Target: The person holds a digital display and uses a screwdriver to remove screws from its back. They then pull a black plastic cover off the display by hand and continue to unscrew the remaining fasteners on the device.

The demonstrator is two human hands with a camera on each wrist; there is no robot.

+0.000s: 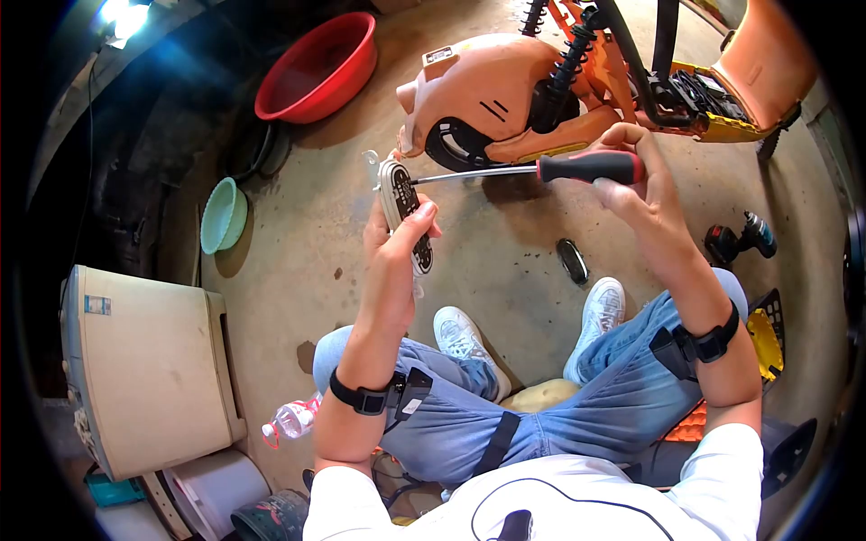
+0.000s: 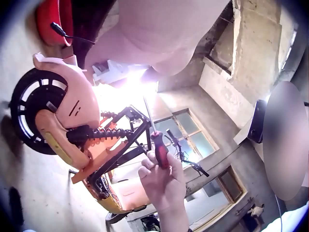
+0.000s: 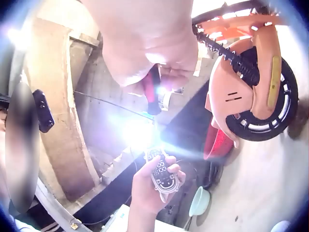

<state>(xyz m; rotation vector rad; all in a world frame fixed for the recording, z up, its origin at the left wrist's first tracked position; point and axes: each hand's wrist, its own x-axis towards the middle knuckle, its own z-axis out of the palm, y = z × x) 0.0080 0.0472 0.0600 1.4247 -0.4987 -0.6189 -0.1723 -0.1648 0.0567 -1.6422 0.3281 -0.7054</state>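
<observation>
Above a brown, spotted floor [image 1: 505, 239], a small display [image 1: 406, 203] is held up in the left hand [image 1: 397, 248], pinched between thumb and fingers. The right hand [image 1: 648, 191] has its fingers curled round a screwdriver [image 1: 577, 168], whose tip is at the display's edge; past them stand an orange scooter [image 1: 505, 81] and a red tub [image 1: 341, 95].

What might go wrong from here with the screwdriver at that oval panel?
The screwdriver has its tip at the oval panel, so a slip might scratch it. The left hand has its thumb near that tip, which could jab it. Only that hand grips the panel, above the floor, so it could drop.
</observation>
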